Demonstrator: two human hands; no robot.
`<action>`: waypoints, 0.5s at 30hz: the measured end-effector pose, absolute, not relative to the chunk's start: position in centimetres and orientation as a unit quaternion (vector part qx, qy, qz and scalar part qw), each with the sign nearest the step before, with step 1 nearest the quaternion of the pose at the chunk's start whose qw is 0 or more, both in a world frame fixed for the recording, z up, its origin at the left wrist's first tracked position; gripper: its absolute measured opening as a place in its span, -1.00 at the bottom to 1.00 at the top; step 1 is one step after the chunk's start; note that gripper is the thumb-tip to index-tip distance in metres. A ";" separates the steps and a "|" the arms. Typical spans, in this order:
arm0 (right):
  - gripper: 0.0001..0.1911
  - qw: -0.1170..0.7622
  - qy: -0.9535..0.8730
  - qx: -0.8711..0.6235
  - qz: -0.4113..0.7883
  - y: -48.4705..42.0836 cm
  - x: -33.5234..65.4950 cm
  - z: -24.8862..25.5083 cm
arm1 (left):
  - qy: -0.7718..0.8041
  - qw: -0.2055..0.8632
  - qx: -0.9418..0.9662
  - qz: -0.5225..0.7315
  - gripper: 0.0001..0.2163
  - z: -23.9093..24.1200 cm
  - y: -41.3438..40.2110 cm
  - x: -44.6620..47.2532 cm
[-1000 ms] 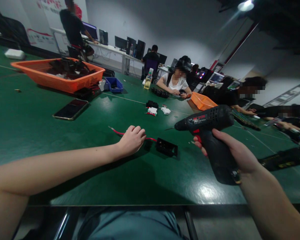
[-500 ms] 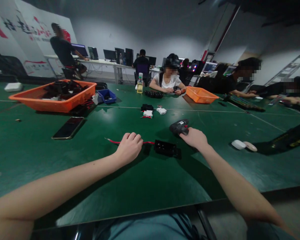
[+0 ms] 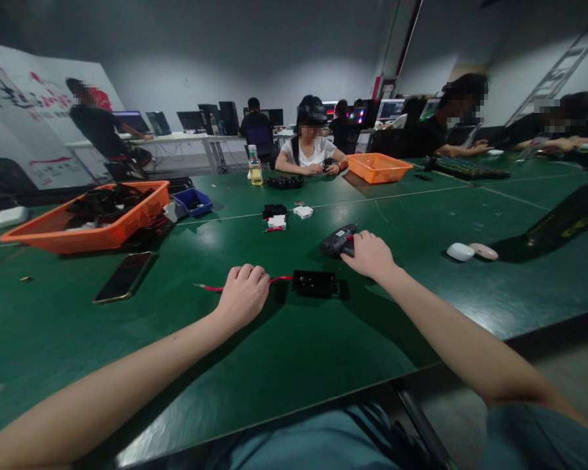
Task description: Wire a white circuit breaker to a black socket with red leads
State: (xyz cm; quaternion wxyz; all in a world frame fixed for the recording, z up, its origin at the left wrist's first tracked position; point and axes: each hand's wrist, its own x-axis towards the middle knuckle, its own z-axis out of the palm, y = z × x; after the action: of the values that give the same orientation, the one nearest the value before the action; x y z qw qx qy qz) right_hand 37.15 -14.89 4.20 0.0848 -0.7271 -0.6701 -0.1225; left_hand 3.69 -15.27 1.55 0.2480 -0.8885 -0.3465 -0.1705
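Observation:
My left hand (image 3: 244,295) rests on the green table (image 3: 294,339) as a loose fist, lying over a red wire (image 3: 210,288) that runs to a small black box (image 3: 315,284) just to its right. Whether the fingers pinch the wire is hidden. My right hand (image 3: 370,253) reaches further out and is closed round the handle of a black electric screwdriver (image 3: 337,239) with a red label, which lies on the table beyond the black box.
A dark phone (image 3: 123,277) lies at the left, an orange basket (image 3: 85,219) of dark parts behind it, then a blue bin (image 3: 193,202). Small black and white parts (image 3: 276,216) sit mid-table. A white and a pink earbud case (image 3: 471,251) lie right. Other people work across the table.
My right hand has lowered the screwdriver from the air onto the table beyond the black box. My left hand stays on the red wire. The view has swung rightward.

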 end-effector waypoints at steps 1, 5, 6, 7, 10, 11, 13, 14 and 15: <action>-0.47 0.120 -0.694 -0.698 -0.127 -15.3 37.1 4.4 | -0.345 0.248 -0.889 -0.172 -0.82 1.6 -15.3 3.7; -0.63 0.255 -0.806 -0.534 -0.023 -17.2 36.6 5.8 | -0.344 0.252 -0.888 -0.175 -0.82 1.5 -15.2 3.7; -0.63 0.263 -0.828 -0.495 0.016 -17.6 36.4 6.1 | -0.345 0.253 -0.887 -0.174 -0.82 1.5 -15.2 3.7; -0.61 0.260 -0.846 -0.464 0.048 -18.0 36.1 6.3 | -0.346 0.253 -0.887 -0.172 -0.82 1.5 -15.2 3.7; -0.44 0.225 -0.874 -0.420 0.100 -18.7 35.3 6.5 | -0.349 0.250 -0.888 -0.166 -0.81 1.5 -15.3 3.7; -0.38 0.216 -0.877 -0.416 0.108 -18.8 35.0 6.4 | -0.351 0.248 -0.888 -0.163 -0.81 1.5 -15.3 3.7; -0.31 0.202 -0.880 -0.413 0.119 -18.8 34.5 6.1 | -0.353 0.248 -0.888 -0.160 -0.81 1.5 -15.3 3.7; -0.29 0.197 -0.882 -0.411 0.122 -18.8 34.4 5.9 | -0.354 0.248 -0.888 -0.159 -0.81 1.5 -15.2 3.7; -0.28 0.192 -0.883 -0.411 0.123 -18.7 34.3 5.7 | -0.354 0.249 -0.887 -0.159 -0.81 1.5 -15.2 3.7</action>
State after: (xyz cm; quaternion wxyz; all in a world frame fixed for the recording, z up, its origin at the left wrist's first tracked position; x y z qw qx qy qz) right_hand 34.25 -18.72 5.70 0.1924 -0.4106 -0.8828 0.1226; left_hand 3.67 -15.24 1.49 0.2486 -0.8873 -0.3543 -0.1590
